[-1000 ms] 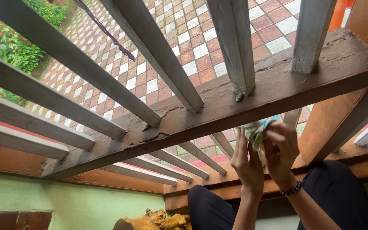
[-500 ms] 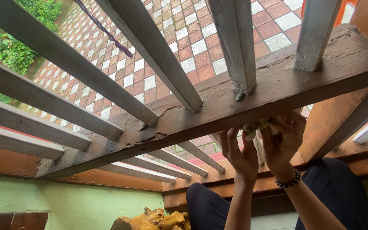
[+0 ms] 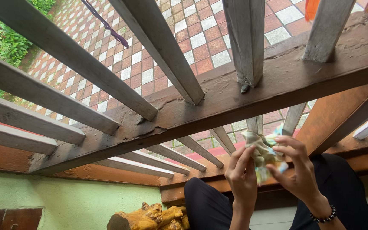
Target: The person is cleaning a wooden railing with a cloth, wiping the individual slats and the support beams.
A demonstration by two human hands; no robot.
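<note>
cloth drawn back from the rail

both hands now hold the crumpled cloth [image 3: 261, 152] below the brown wooden rail [image 3: 218, 106]: left hand [image 3: 242, 179] pinching its edge, right hand [image 3: 297, 170] curled around it. half a second ago it pressed against the rail's underside.

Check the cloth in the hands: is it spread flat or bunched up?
Bunched up. The cloth is a crumpled wad pinched between the left hand and right hand, below the brown wooden rail.
</note>
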